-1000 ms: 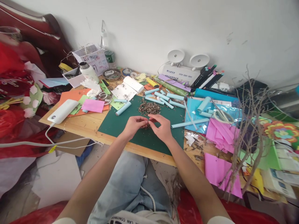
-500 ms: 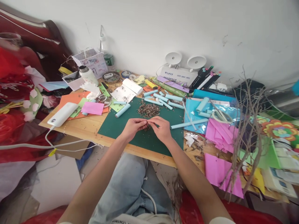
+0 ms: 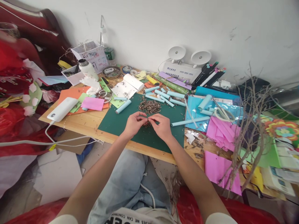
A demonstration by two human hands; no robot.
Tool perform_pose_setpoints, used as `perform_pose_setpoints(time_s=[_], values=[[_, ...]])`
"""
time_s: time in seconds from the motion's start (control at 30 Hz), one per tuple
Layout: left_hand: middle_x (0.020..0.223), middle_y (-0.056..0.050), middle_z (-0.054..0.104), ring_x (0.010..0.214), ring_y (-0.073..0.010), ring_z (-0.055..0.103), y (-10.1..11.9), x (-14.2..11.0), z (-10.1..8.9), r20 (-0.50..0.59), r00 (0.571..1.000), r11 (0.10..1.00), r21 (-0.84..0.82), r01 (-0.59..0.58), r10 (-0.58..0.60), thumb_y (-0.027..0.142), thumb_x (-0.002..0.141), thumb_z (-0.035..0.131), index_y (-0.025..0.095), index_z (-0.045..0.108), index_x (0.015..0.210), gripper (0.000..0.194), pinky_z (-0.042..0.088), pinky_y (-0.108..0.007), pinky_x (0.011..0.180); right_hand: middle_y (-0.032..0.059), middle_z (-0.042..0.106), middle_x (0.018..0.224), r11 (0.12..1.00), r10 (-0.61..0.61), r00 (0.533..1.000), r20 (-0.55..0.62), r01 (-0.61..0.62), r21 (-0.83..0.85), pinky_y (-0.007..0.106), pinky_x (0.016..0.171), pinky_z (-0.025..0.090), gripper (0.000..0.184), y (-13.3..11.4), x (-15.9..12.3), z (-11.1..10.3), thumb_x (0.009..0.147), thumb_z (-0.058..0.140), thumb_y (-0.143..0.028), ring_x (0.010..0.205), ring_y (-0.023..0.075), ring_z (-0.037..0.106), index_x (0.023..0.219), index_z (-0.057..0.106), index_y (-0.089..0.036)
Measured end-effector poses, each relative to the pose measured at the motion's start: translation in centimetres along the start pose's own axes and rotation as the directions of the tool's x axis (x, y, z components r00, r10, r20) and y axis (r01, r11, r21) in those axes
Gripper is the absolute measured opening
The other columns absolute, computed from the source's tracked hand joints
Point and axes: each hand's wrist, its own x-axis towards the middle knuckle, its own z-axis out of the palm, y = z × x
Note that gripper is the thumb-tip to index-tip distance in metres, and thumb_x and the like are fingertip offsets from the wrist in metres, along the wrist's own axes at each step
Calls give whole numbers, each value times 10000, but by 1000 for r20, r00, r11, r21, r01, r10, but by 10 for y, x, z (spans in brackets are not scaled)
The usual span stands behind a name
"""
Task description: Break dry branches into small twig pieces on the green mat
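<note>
while left hand (image 3: 135, 125) and right hand (image 3: 161, 126) pinch closed, shirt (image 3: 137, 217) reads "we can control"

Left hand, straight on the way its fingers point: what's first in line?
The right hand: its fingertips sit right by those of the left hand. Touching or just short, I can't tell.

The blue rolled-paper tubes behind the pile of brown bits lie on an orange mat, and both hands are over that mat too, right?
Not quite: the mat is dark green, as the head view shows. The blue rolled-paper tubes and both hands are otherwise as you describe.
</note>
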Motion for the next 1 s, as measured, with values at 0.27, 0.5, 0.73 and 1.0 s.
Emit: perform_pose_setpoints(time_s=[0.27, 0.5, 0.73, 1.0], values=[[713, 4, 688, 669, -151, 645, 1, -6, 6, -16, 979, 908, 376, -184, 205, 227, 769, 632, 203, 605, 847, 86, 454, -265, 671, 73, 654, 830, 983, -53, 996, 78, 66, -171, 314, 722, 481, 143, -1, -4, 3, 878, 500, -176, 778, 193, 601, 840, 638, -189], [692, 0, 685, 668, -161, 648, 0, 0, 3, -10, 995, 981, 173, -92, 95, 302, 728, 707, 196, 559, 847, 217, 475, -270, 666, 31, 658, 731, 989, 128, 990, 57, -132, 66, 269, 613, 484, 148, -1, 0, 0, 863, 533, -222, 646, 157, 590, 765, 641, -193], [629, 6, 674, 600, -145, 630, 4, 3, -4, 11, 999, 994, 107, -32, 31, 357, 712, 750, 184, 563, 837, 284, 479, -260, 627, 49, 711, 830, 986, 104, 994, 30, -107, 125, 274, 632, 526, 112, -1, 1, 1, 852, 615, -246, 733, 173, 653, 812, 713, -209], [663, -29, 690, 636, -162, 648, 4, 5, -8, 66, 997, 991, 131, 25, -34, 426, 691, 777, 165, 639, 809, 317, 514, -279, 648, 42, 682, 811, 999, -31, 998, 54, 32, -6, 286, 710, 501, 154, 2, -1, 2, 904, 554, -195, 749, 168, 630, 824, 685, -204]])
